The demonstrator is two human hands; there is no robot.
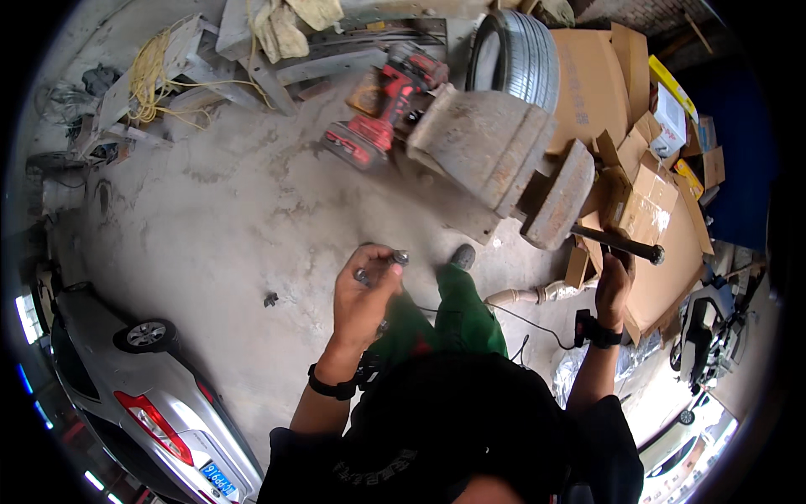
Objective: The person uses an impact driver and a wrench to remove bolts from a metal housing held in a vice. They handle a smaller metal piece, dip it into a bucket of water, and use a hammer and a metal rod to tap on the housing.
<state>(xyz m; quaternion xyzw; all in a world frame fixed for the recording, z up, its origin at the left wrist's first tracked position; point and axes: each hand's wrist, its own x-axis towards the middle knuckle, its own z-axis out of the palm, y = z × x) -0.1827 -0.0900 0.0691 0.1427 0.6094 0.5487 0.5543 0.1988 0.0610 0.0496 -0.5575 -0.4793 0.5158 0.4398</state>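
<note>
My left hand [359, 294] is closed in front of my legs, with a small round metal part [400, 257] between thumb and forefinger. Another small dark metal piece [361, 275] shows against the fingers; its kind is too small to make out. On the right, my right hand [615, 290] has its fingers at the long bar handle [625, 243] of a big worn bench vise [483, 143], closed around it from below. Beside the vise jaws lies a red and black cordless power tool [382, 118], slightly blurred.
A tyre [533, 67] and several cardboard boxes [651, 202] crowd behind the vise. At the far left, a yellow cord [151, 80] hangs over a metal frame. A silver car [159, 370] stands at lower left. A black cable [537, 323] crosses the floor near my legs.
</note>
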